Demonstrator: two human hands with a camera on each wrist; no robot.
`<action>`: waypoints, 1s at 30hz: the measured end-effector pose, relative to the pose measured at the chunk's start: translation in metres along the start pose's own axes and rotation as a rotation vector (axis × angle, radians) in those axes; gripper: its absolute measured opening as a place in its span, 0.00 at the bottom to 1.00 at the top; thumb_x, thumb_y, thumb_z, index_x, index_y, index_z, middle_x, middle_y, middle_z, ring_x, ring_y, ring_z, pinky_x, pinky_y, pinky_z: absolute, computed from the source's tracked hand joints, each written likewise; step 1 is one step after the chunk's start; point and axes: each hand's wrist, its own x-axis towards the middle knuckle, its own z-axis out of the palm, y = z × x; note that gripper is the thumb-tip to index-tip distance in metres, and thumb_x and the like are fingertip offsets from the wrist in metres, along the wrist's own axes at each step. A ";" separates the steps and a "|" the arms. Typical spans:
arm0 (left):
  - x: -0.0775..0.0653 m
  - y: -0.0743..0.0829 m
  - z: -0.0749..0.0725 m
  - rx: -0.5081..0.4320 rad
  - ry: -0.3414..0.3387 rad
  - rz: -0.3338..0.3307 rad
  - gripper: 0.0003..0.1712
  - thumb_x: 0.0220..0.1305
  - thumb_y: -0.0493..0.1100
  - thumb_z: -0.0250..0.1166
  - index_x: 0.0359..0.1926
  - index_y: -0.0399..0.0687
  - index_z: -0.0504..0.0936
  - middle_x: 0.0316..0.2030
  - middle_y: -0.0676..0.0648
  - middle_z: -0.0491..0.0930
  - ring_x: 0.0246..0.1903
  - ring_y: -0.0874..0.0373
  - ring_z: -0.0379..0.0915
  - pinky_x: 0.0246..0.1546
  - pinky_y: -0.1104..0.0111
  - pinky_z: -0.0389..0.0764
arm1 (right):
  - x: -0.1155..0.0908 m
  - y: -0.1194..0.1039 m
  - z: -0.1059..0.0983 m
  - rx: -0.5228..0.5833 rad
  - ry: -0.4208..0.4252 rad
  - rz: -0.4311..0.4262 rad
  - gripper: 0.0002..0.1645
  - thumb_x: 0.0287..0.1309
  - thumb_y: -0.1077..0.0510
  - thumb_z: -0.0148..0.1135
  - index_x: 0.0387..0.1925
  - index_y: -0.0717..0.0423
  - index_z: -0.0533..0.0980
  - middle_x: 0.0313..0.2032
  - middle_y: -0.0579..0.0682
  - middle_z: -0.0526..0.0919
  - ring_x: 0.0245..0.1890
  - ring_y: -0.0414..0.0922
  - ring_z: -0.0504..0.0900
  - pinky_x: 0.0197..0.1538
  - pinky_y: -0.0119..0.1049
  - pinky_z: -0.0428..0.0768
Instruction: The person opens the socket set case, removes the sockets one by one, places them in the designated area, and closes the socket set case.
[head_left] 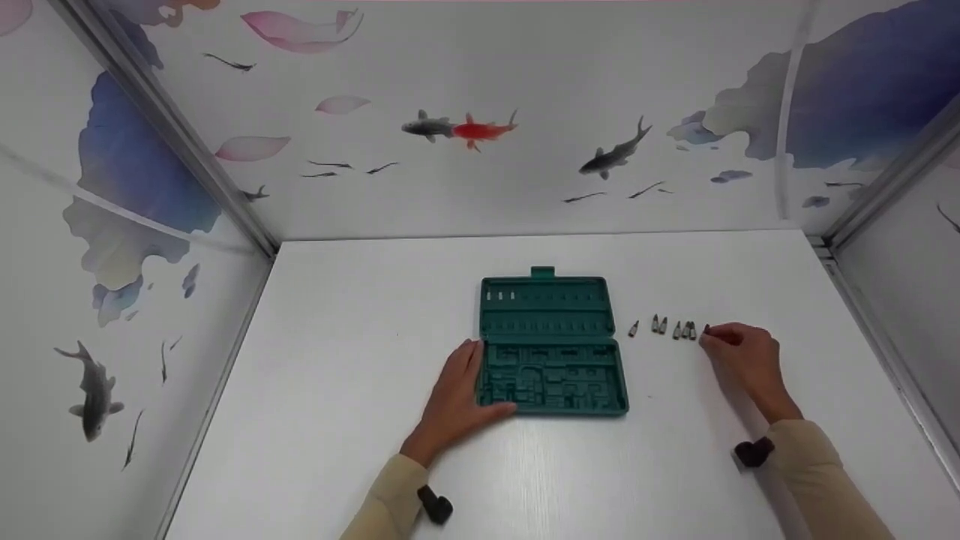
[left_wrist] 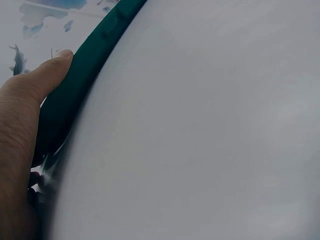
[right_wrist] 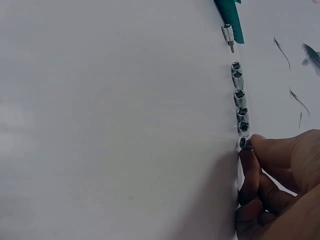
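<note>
A green plastic tool case (head_left: pixel 555 412) lies unfolded flat on the white table, its lower half moulded with shaped recesses. My left hand (head_left: pixel 455 390) grips its near left corner, fingers along the left side and thumb (left_wrist: pixel 52 70) on the front edge. To the right of the case, my right hand (head_left: pixel 750 364) pinches a small metal bit socket (right_wrist: pixel 245 143) between thumb and fingertips. Several similar bit sockets (right_wrist: pixel 240 97) line up beside that hand. One bit socket (right_wrist: pixel 228 34) with a narrow tip sits apart, closer to the case.
Three small pale marks (head_left: pixel 501 296) show at the left of the case's far row. A latch tab (head_left: pixel 542 271) sticks out from the far edge. Printed panels with fish (head_left: pixel 611 154) and petals enclose the table (head_left: pixel 337 315) at the back and sides.
</note>
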 end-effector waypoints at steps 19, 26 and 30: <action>-0.002 0.003 -0.002 0.020 0.006 -0.019 0.73 0.64 0.80 0.70 0.89 0.41 0.50 0.87 0.40 0.52 0.85 0.45 0.48 0.82 0.46 0.60 | 0.010 -0.004 0.001 -0.028 -0.006 -0.004 0.23 0.77 0.50 0.69 0.55 0.68 0.88 0.51 0.66 0.89 0.50 0.55 0.83 0.41 0.27 0.77; -0.002 0.003 -0.001 0.017 0.006 -0.014 0.73 0.64 0.81 0.70 0.89 0.41 0.50 0.87 0.40 0.51 0.85 0.44 0.48 0.82 0.46 0.60 | 0.010 -0.007 0.001 -0.045 -0.009 -0.002 0.21 0.77 0.53 0.68 0.54 0.68 0.88 0.51 0.66 0.89 0.51 0.56 0.83 0.43 0.30 0.77; -0.002 0.003 -0.001 0.008 -0.007 -0.021 0.73 0.64 0.81 0.68 0.90 0.43 0.48 0.88 0.41 0.50 0.86 0.45 0.46 0.82 0.46 0.59 | 0.011 -0.010 -0.005 -0.026 -0.010 0.018 0.25 0.80 0.49 0.66 0.58 0.70 0.86 0.54 0.68 0.88 0.52 0.57 0.83 0.41 0.27 0.77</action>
